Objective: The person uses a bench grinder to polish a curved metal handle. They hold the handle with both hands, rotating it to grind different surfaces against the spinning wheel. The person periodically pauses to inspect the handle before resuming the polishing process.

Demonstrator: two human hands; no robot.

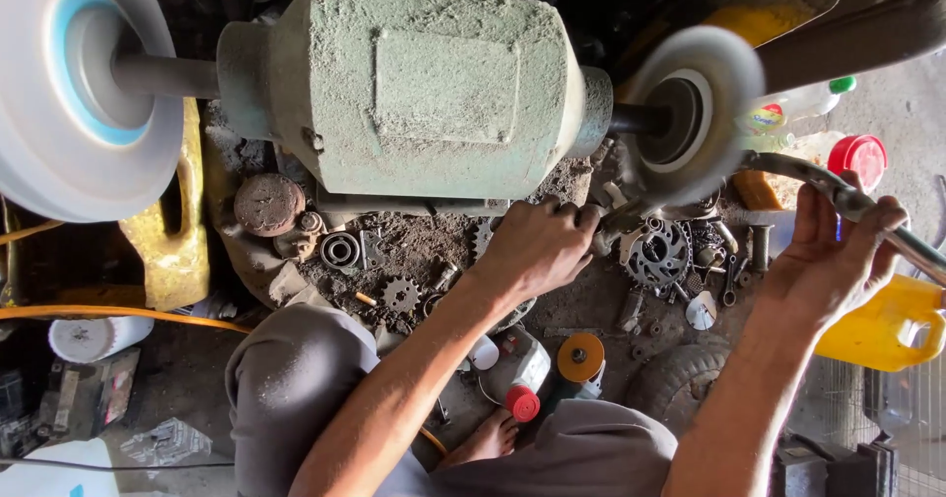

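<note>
A dust-caked green bench grinder [434, 83] carries a white buffing wheel [79, 88] on one end of its shaft and a blurred wheel [695, 113] on the other. The left hand [537, 251] grips one end of a curved chrome pipe [867, 211] at the underside of the blurred wheel; the right hand [828, 261] closes around the pipe further along. Sprockets [658, 253], bolts and a bearing [340, 251] lie on the gritty base. A yellow jug [887, 325] stands just beside the right hand.
</note>
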